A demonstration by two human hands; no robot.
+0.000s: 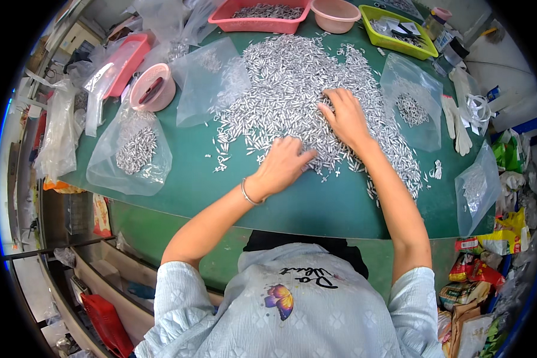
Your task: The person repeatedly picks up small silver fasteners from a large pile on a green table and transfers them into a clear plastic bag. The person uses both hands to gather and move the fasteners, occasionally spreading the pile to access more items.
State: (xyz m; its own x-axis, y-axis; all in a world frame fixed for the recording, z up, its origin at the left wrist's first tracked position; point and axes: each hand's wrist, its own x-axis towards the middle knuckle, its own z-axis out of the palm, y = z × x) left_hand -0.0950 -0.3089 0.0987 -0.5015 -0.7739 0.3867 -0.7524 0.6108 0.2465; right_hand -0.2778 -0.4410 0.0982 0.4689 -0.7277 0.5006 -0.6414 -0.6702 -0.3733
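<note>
A broad heap of small silvery metal pieces [280, 77], slim and pointed, covers the middle of the green table [232, 197]. At the heap's near edge, my left hand [283, 162] rests with its fingers curled under and its thumb pointing right; whatever they hold is hidden. Further back and to the right, my right hand [345, 116] lies over the heap, fingers bent and thumb held apart from them. No piece shows between its thumb and fingers. A bracelet [244, 192] circles my left wrist.
Clear bags with metal pieces lie left [101, 158], behind [188, 98] and right [426, 134] of the heap. A pink cup [167, 98], pink tray [256, 25], pink bowl [334, 24] and lime tray [394, 48] stand around it. White gloves [457, 128] lie at the right.
</note>
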